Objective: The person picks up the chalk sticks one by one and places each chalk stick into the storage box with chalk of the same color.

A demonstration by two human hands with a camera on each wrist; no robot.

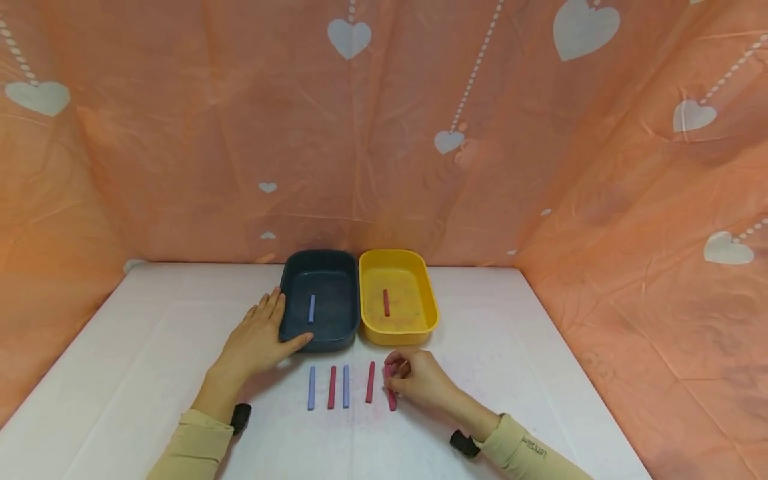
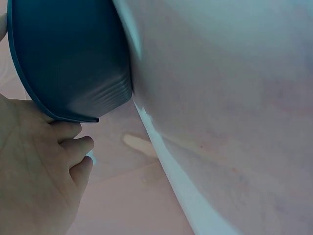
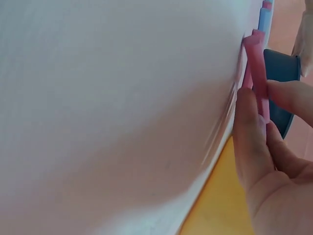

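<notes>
My right hand [image 1: 420, 379] pinches a red chalk stick [image 3: 257, 68] between thumb and fingers, at the right end of a row of chalk sticks. To its left lie another red stick [image 1: 370, 382], a blue one [image 1: 346, 387], a red one [image 1: 332, 387] and a blue one [image 1: 311, 388]. My left hand [image 1: 255, 340] rests against the left side of the dark blue tray [image 1: 321, 345], fingers extended along the rim and thumb over the front corner. One blue chalk stick [image 1: 311, 309] lies inside that tray.
Touching the blue tray on its right is a yellow tray [image 1: 399, 337] with one red chalk stick [image 1: 387, 303] in it. Both stand at the back of the white table [image 1: 498, 400], close to an orange curtain [image 1: 396, 200] with white hearts. Curtain also hangs along both sides.
</notes>
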